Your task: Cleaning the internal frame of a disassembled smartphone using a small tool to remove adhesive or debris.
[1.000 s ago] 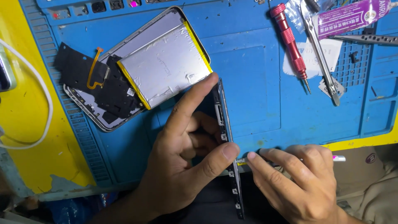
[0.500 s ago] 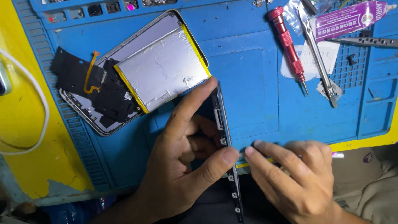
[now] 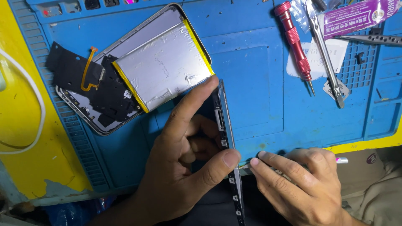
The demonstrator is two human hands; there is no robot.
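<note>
Hands at lower centre: left hand (image 3: 184, 167) grips a phone frame (image 3: 226, 138) edge-on, right hand (image 3: 301, 184) clenches a thin tool (image 3: 341, 160); slipping could crack it.

From my remote post I see a blue mat (image 3: 259, 75) spread over a yellow bench (image 3: 25, 167). On the mat's left lies an open phone shell (image 3: 121, 71), tilted, a silver battery (image 3: 163, 67) with yellow edges resting in it beside black shields (image 3: 83, 79) and an orange flex (image 3: 88, 69). A white cable (image 3: 35, 104) loops over the bench at far left. Upper right, a red screwdriver (image 3: 295, 42) lies just beside metal tweezers (image 3: 324, 54); a purple packet (image 3: 356, 16) sits above them.
</note>
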